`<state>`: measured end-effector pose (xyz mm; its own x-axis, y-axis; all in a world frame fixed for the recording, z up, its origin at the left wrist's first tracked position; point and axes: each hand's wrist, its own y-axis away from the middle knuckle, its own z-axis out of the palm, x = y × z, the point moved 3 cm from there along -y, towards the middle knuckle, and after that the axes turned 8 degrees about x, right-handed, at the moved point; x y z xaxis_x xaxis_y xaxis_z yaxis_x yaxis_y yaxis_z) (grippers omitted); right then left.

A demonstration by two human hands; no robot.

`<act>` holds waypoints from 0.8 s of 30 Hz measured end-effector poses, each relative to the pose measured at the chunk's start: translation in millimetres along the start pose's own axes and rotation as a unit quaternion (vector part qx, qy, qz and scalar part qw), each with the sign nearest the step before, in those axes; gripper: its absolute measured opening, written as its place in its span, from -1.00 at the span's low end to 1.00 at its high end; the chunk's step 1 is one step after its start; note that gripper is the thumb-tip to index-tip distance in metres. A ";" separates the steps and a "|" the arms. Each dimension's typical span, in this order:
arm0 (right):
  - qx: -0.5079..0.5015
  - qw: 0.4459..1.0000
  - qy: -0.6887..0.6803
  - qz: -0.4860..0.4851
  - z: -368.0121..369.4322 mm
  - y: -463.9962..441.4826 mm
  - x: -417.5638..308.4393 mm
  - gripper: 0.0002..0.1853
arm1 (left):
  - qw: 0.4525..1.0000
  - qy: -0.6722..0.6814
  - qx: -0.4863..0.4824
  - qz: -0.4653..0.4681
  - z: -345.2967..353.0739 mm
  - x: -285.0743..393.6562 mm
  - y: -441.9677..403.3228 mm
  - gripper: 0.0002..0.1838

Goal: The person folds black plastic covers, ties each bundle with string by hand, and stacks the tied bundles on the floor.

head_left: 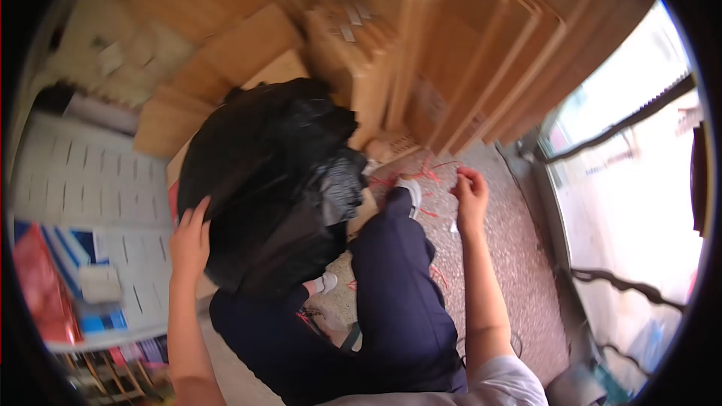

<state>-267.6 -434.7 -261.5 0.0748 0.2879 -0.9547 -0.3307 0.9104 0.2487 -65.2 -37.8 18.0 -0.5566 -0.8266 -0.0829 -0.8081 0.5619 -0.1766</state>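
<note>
A large black plastic bag (271, 173), full and crumpled, rests in front of my legs on top of cardboard. My left hand (190, 244) lies against the bag's left side, its fingers stretched out. To the right, over the floor, my right hand (471, 199) is closed in a pinch. A thin red string (429, 169) leads up to those fingertips, and other red strands lie on the floor around my shoe (410, 194). What sits under the bag is mostly hidden.
Flattened cardboard sheets (466, 53) lean upright ahead and to the right. On the left stands a grey slotted rack (83, 158) with a red package (49, 286) and blue-and-white packaging. A bright glass door (617, 210) is at the right.
</note>
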 end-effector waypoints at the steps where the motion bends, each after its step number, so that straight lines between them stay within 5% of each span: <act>1: -0.039 0.999 -0.027 -0.016 13.1 15.6 -42.1 -0.85 | 1.000 0.018 0.011 0.012 -6.6 -12.4 -2.2 -0.56; 6: -0.275 0.959 -0.023 -0.064 115.0 125.2 -200.4 -0.75 | 0.977 0.206 0.035 -0.033 -32.4 -75.4 6.9 -0.64; 8: -0.402 0.895 0.038 -0.187 169.5 162.8 -209.6 -0.72 | 0.809 0.539 -0.033 -0.234 -48.4 -71.6 23.4 -0.64; 10: -0.507 0.833 0.003 -0.223 224.4 202.2 -194.6 -0.71 | 0.683 0.698 -0.026 -0.213 -56.0 -68.9 41.1 -0.60; 12: -0.646 0.762 0.037 0.024 253.7 242.8 -198.3 -0.71 | 0.610 0.765 -0.019 -0.207 -50.9 -64.7 57.6 -0.56; 14: -0.684 0.725 0.028 0.073 280.2 258.0 -172.1 -0.73 | 0.571 0.803 -0.039 -0.165 -35.5 -60.1 65.1 -0.52; 16: -0.709 0.675 -0.014 0.203 293.6 265.6 -149.2 -0.78 | 0.548 0.819 -0.044 -0.163 -16.2 -51.5 64.5 -0.51; 20: -0.662 0.722 0.042 0.195 298.6 244.6 -124.9 -0.80 | 0.559 0.795 -0.089 -0.220 19.4 -48.4 58.9 -0.57; 21: -0.665 0.729 0.067 0.146 297.6 236.4 -124.3 -0.80 | 0.552 0.800 -0.087 -0.220 29.7 -51.0 56.9 -0.57; 22: -0.666 0.728 0.076 0.145 296.1 232.6 -124.7 -0.80 | 0.611 0.752 -0.075 -0.233 44.5 -56.0 53.9 -0.64; 23: -0.635 0.750 0.181 0.045 294.2 225.8 -125.2 -0.81 | 0.667 0.700 -0.063 -0.247 57.6 -59.4 51.8 -0.69; 24: -0.591 0.754 0.280 -0.057 293.3 218.6 -126.3 -0.82 | 0.661 0.705 -0.061 -0.249 58.1 -57.0 49.1 -0.69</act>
<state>-73.4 -184.9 -38.7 -0.1336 -0.2442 -0.9605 -0.9847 -0.0771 0.1565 -62.0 35.1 -43.0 0.2270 -0.1065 0.9681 -0.9206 0.3010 0.2490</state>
